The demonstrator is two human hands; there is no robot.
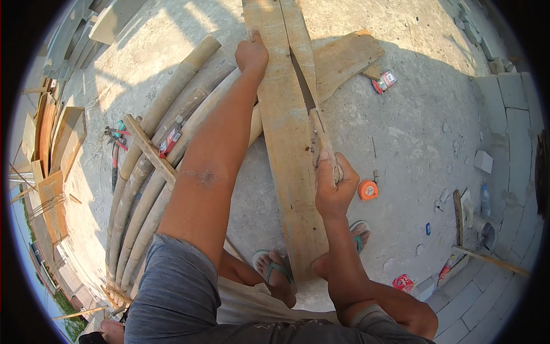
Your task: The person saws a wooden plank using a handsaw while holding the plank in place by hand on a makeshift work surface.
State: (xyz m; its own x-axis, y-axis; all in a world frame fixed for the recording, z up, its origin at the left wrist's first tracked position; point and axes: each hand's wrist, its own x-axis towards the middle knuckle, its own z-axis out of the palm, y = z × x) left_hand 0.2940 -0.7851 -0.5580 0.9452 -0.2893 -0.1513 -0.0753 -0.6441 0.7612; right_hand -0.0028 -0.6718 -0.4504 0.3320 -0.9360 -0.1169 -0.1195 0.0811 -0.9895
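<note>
Gripping the handsaw [302, 80] by its handle in the right hand [337, 186], with fingers curled fully round it. Holding the wide wooden plank [289, 160] by its left edge in the left hand [252, 53], with fingers closed; can't see how far under the board. Plank location: lengthwise ahead of the body, near end between the legs, blade in the gap beside a narrow strip [301, 40].

Top risk: binding. Likely cause: a pinching gap, or a wrist twisted off line. Next: rocking or sliding of the plank, given a one-edge hold and round poles [182, 75] close on the left; can't confirm the support underneath. Also possible: splitting of the narrow strip, from sideways force on the blade. Watch for blade jump-out after a hard pull: could nick the right leg or the sandalled right foot [360, 234]. Could also step on the orange tape measure [368, 190], just right of the saw hand, on shifting stance.
</note>
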